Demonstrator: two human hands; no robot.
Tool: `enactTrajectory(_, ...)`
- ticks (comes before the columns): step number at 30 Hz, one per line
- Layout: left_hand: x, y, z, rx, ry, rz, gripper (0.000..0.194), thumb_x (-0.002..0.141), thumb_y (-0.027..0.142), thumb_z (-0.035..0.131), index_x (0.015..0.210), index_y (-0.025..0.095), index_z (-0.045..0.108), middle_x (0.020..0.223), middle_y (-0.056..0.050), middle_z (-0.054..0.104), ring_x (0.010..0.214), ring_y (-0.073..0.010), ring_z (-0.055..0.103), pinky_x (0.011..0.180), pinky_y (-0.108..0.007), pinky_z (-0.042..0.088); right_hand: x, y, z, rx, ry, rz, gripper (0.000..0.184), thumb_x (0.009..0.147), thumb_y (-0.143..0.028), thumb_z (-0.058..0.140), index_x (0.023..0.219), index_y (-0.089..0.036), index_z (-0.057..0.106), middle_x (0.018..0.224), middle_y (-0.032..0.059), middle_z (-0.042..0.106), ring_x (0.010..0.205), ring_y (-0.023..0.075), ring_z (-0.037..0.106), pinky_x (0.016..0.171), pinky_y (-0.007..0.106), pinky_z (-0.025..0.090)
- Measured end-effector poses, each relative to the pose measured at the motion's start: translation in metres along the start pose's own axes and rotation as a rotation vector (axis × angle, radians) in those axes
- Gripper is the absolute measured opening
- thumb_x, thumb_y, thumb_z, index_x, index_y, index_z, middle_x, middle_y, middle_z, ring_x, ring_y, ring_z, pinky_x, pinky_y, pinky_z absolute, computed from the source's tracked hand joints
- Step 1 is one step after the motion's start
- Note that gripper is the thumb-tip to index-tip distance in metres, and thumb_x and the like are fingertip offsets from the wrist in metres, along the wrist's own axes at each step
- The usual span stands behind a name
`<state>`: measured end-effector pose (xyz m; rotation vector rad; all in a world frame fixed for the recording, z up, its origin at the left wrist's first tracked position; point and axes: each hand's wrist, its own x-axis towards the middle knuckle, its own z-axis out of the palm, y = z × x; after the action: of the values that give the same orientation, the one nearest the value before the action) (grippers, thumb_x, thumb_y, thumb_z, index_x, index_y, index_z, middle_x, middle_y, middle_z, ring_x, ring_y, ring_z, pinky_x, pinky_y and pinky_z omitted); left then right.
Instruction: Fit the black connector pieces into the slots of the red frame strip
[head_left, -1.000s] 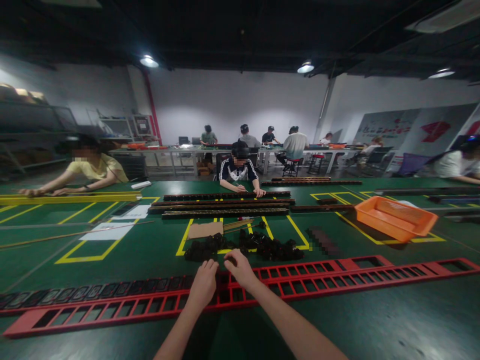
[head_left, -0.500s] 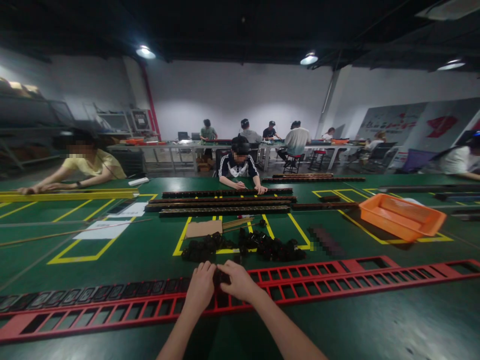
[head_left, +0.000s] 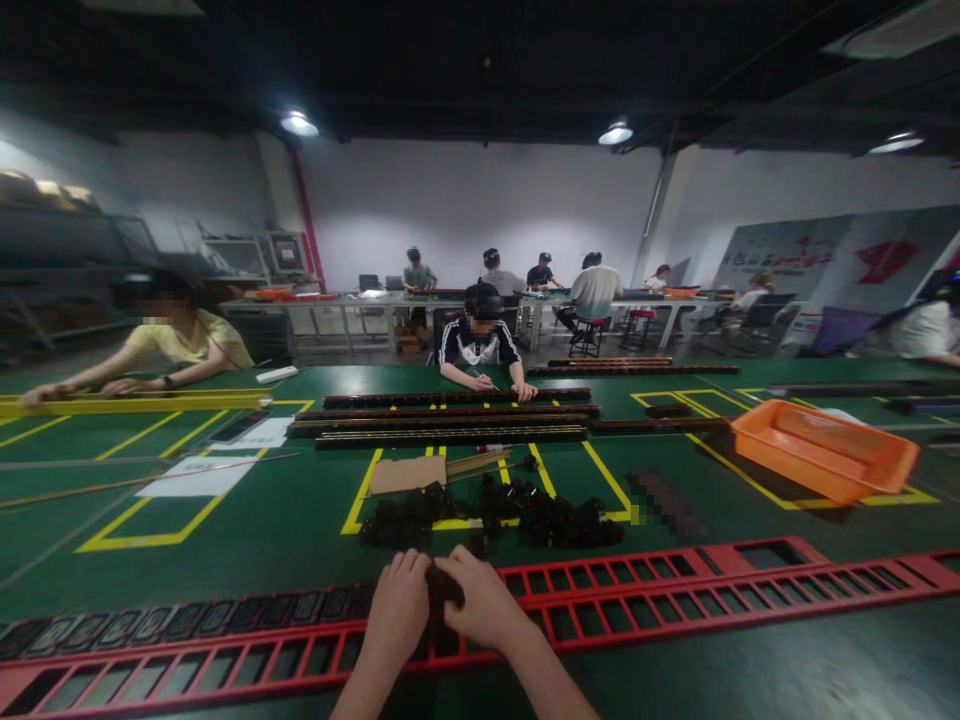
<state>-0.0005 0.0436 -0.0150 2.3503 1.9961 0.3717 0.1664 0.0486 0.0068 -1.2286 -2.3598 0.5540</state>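
Observation:
My left hand (head_left: 399, 605) and my right hand (head_left: 481, 598) come together over the middle of a long red slotted frame (head_left: 652, 615). Between them is a small black part (head_left: 439, 592), mostly covered by my fingers, so its exact kind is hidden. The fingers of both hands are closed around it. To the left, black square pieces (head_left: 184, 620) fill a row of slots in the rear red frame. Just beyond my hands lies a loose heap of small black parts (head_left: 559, 512).
A piece of cardboard (head_left: 409, 474) and thin sticks lie behind the heap. Long dark rails (head_left: 450, 420) cross the table farther back. At right stands an orange basket (head_left: 825, 455). A person (head_left: 480, 340) works opposite, and another person (head_left: 187, 345) sits at left with yellow rails (head_left: 150, 402).
The camera view has tipped up a little, so the table appears lower. My hands stay together at the black part, with the right fingers slightly shifted.

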Motion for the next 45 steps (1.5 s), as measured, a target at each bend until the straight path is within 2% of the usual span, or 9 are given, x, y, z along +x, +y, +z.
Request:
enactTrajectory(4,0.007,0.003,-0.005,0.004,-0.009,-0.002,0.027,0.092,0.007,0.038,0.096,0.020,0.061,0.104,-0.006,0.063,0.103,-0.0225,0.056,0.087,-0.035,0.039,0.001,0.000,-0.002,0.015,0.002,0.010,0.039,0.070,-0.015,0.054,0.108,-0.023,0.055,0.108,0.0026,0.059,0.094,0.0194,0.060,0.077,0.027,0.044)
enactTrajectory(7,0.018,0.005,-0.008,-0.008,-0.096,0.002,0.026,0.091,0.006,0.038,0.094,0.020,0.059,0.098,-0.006,0.066,0.099,-0.0217,0.058,0.084,-0.033,0.040,0.002,0.000,-0.002,0.012,-0.009,0.000,0.037,0.069,-0.015,0.053,0.105,-0.023,0.053,0.107,0.0024,0.059,0.092,0.0196,0.061,0.075,0.028,0.043)
enactTrajectory(10,0.025,0.006,-0.007,-0.046,-0.173,0.021,0.025,0.090,0.006,0.037,0.093,0.021,0.057,0.093,-0.004,0.067,0.093,-0.0210,0.059,0.079,-0.032,0.040,0.002,0.001,-0.001,0.000,-0.007,0.021,0.038,0.069,-0.015,0.053,0.106,-0.023,0.051,0.108,0.0022,0.060,0.089,0.0200,0.062,0.073,0.028,0.043)
enactTrajectory(15,0.023,0.005,-0.003,-0.077,-0.168,0.027,0.025,0.090,0.007,0.037,0.092,0.022,0.057,0.095,-0.004,0.066,0.094,-0.0229,0.057,0.080,-0.034,0.038,0.003,0.002,0.004,-0.016,-0.036,0.047,0.038,0.071,-0.015,0.051,0.107,-0.024,0.052,0.109,0.0024,0.059,0.089,0.0208,0.063,0.073,0.029,0.042)
enactTrajectory(23,0.023,0.010,-0.015,-0.050,-0.261,-0.031,0.022,0.091,0.009,0.039,0.094,0.021,0.057,0.098,-0.005,0.064,0.099,-0.0235,0.055,0.083,-0.036,0.036,0.005,0.001,0.001,0.024,-0.112,0.097,0.039,0.074,-0.017,0.051,0.113,-0.023,0.053,0.113,0.0035,0.059,0.089,0.0206,0.063,0.074,0.030,0.046)
enactTrajectory(32,0.021,0.005,-0.014,0.007,-0.195,0.007,0.018,0.093,0.014,0.040,0.092,0.022,0.056,0.097,-0.005,0.065,0.096,-0.0234,0.055,0.079,-0.035,0.037,0.007,0.002,0.005,-0.008,-0.085,0.024,0.038,0.079,-0.019,0.053,0.117,-0.022,0.054,0.115,0.0047,0.058,0.087,0.0187,0.063,0.072,0.028,0.046)
enactTrajectory(40,0.022,0.003,-0.018,0.036,-0.202,0.075,0.018,0.092,0.013,0.040,0.090,0.021,0.056,0.095,-0.006,0.066,0.094,-0.0229,0.057,0.077,-0.033,0.040,0.007,0.000,0.004,-0.045,-0.054,0.010,0.034,0.080,-0.019,0.055,0.114,-0.020,0.054,0.114,0.0054,0.058,0.085,0.0179,0.061,0.070,0.028,0.044)
enactTrajectory(45,0.023,0.000,-0.016,0.017,-0.210,0.099,0.016,0.091,0.011,0.040,0.090,0.021,0.054,0.094,-0.006,0.066,0.092,-0.0223,0.058,0.076,-0.032,0.041,0.003,-0.001,0.002,-0.085,-0.081,-0.016,0.033,0.084,-0.022,0.054,0.117,-0.020,0.055,0.114,0.0059,0.057,0.088,0.0180,0.061,0.071,0.028,0.045)
